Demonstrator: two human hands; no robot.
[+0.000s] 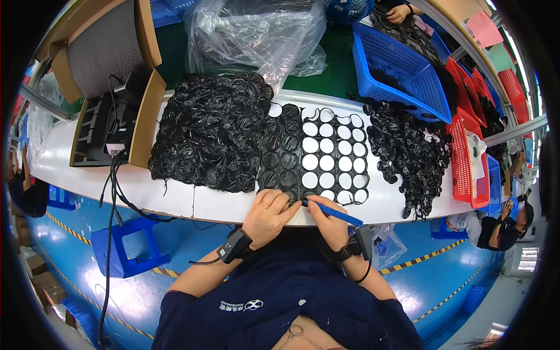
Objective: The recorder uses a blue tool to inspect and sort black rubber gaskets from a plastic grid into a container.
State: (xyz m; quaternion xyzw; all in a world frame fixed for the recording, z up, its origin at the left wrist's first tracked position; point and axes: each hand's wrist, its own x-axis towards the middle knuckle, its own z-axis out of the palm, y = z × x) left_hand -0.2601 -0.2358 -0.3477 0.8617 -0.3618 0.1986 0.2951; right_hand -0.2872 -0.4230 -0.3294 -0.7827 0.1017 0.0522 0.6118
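Observation:
My right hand [331, 226] grips a slim blue-handled tool [341, 213], its tip at the near edge of a black sheet with rows of round cells [289, 160]. What kind of tool it is cannot be made out. My left hand [265, 220] has its fingers bent and drawn together on the same near edge, close to the tip. The left columns of the sheet are filled with dark discs; on the right, open rings show the white tabletop. Beside it on the left lies a thick stack of similar black sheets [210, 134]. A heap of small black pieces [408, 146] spreads on the right.
Crumpled clear plastic [256, 38] lies beyond the white table [221, 207]. At left stands an open cardboard box [147, 125] with cables. A blue basket [399, 76] and a red basket [468, 160] are at right. Another person's hand [399, 13] shows at the far side.

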